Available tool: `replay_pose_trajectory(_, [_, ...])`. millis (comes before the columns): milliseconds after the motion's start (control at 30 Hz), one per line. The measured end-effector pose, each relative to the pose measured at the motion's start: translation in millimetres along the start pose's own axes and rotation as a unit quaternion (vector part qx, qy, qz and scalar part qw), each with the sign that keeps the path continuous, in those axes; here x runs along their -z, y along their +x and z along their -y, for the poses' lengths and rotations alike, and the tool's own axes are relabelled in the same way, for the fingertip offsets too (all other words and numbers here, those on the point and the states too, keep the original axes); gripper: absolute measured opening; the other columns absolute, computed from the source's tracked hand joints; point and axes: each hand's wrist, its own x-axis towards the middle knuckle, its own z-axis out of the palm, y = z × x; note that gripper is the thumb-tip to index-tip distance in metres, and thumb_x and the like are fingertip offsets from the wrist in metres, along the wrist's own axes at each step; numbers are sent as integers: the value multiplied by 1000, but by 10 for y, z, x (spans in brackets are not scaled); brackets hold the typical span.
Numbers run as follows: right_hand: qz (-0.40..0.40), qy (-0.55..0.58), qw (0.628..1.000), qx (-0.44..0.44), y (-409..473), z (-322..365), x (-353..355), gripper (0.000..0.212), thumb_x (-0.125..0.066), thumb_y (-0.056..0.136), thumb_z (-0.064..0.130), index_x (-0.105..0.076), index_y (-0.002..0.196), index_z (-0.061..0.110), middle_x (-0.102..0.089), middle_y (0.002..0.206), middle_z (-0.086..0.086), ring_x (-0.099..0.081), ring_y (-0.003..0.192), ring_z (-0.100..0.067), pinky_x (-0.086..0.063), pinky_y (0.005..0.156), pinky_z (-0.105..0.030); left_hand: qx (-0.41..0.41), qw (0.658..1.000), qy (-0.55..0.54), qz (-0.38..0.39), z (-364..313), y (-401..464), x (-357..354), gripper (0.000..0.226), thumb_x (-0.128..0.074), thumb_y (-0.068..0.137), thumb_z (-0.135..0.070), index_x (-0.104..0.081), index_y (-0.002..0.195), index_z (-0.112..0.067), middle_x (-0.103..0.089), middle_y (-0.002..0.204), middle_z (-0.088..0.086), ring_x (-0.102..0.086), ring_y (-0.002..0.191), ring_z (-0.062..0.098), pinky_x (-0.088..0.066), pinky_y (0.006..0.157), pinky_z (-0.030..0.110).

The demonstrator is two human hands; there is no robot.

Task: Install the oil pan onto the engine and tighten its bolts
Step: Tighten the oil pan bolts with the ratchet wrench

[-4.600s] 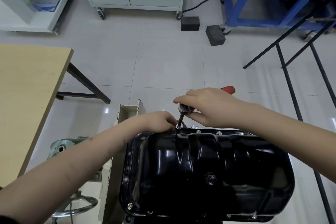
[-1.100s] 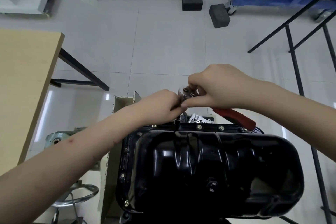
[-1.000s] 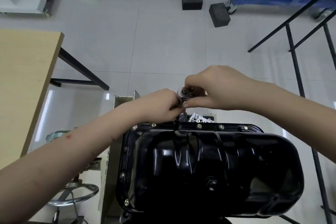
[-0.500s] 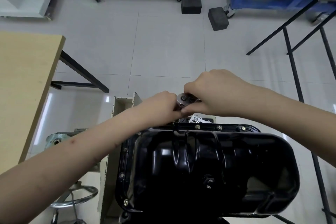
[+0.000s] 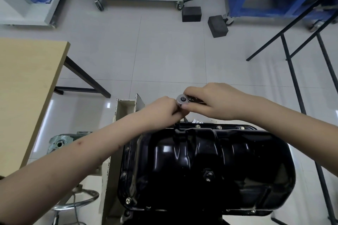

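Grey floor tiles behind; both hands, left hand (image 5: 162, 109) and right hand (image 5: 210, 103), curl their fingers round the ratchet (image 5: 182, 99) above the oil pan (image 5: 206, 166).

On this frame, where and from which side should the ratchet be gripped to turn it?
Probably by its handle, from the right. The ratchet stands over the oil pan's far flange, round head showing, handle running right under the right hand, which already wraps it. The left hand grips just below the head, steadying it.
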Motion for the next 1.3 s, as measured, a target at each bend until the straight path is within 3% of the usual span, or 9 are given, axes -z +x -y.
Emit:
replay_pose_trajectory(100, [-37,-24,999,-23,-40,70,-91,34,-26,87,56,-34,85,23,-34,58,12,-37,61,-18,-24,52,-32,5,1000,-23,4,13,-4,3,31,-43,93,-24,-57,84,2,-58,71,17,-47,65,23,-25,55,25])
replay_pose_trajectory(333, [-43,23,995,-82,-144,266,-242,33,-28,91,56,-31,86,23,-33,63,8,-38,67,-23,-19,48,-26,40,987,-139,72,127,-39,-84,30,-47,92,-24,-42,63,-31,-48,64,-8,-42,62,6,-34,57,14])
replay_pose_trajectory(500, [-54,72,989,-116,-169,302,-267,38,-34,89,59,-40,83,22,-40,65,11,-43,71,-19,-25,51,-26,33,981,-163,103,170,17,-104,21,-46,93,-23,-49,72,-27,-52,77,0,-45,78,13,-39,74,32])
replay_pose_trajectory(700, [-65,25,994,-83,-105,219,-235,39,-32,87,61,-33,79,23,-38,63,11,-40,68,-19,-24,52,-30,33,985,-132,110,153,73,-93,29,-41,97,-28,-60,109,-10,-62,107,2,-52,100,12,-38,87,22])
replay_pose_trajectory(800, [-62,-52,997,-19,-44,129,-182,38,-32,87,60,-37,88,22,-39,62,11,-38,66,-18,-21,50,-28,50,983,-142,106,167,56,-98,31,-42,96,-34,-61,105,-11,-63,106,2,-55,103,16,-37,84,18])
replay_pose_trajectory(933, [-11,-69,997,30,77,30,-51,42,-34,89,53,-48,111,21,-55,87,4,-47,78,-18,-28,61,-29,95,977,-144,124,212,76,-119,41,-45,93,-44,-63,106,-9,-63,109,12,-56,106,22,-40,98,33])
replay_pose_trajectory(1100, [-63,-71,995,-30,-18,92,-209,33,-29,95,48,-39,105,19,-63,101,-2,-49,78,-25,-28,62,-31,112,974,-140,136,191,120,-117,45,-50,90,-45,-51,67,-8,-40,62,1,-36,60,16,-30,60,29])
replay_pose_trajectory(1200, [-103,-87,989,-55,-142,187,-350,34,-23,93,50,-35,106,20,-62,106,-3,-59,90,-30,-27,61,-31,82,973,-141,161,207,130,-136,37,-52,91,-37,-60,90,-1,-51,82,7,-44,78,15,-40,78,34])
replay_pose_trajectory(1300, [-105,-96,988,-67,-217,297,-427,38,-22,94,52,-33,108,19,-63,104,-4,-60,89,-31,-24,59,-32,48,975,-137,170,199,138,-138,17,-54,88,-24,-56,78,-10,-55,82,6,-48,82,17,-42,80,35])
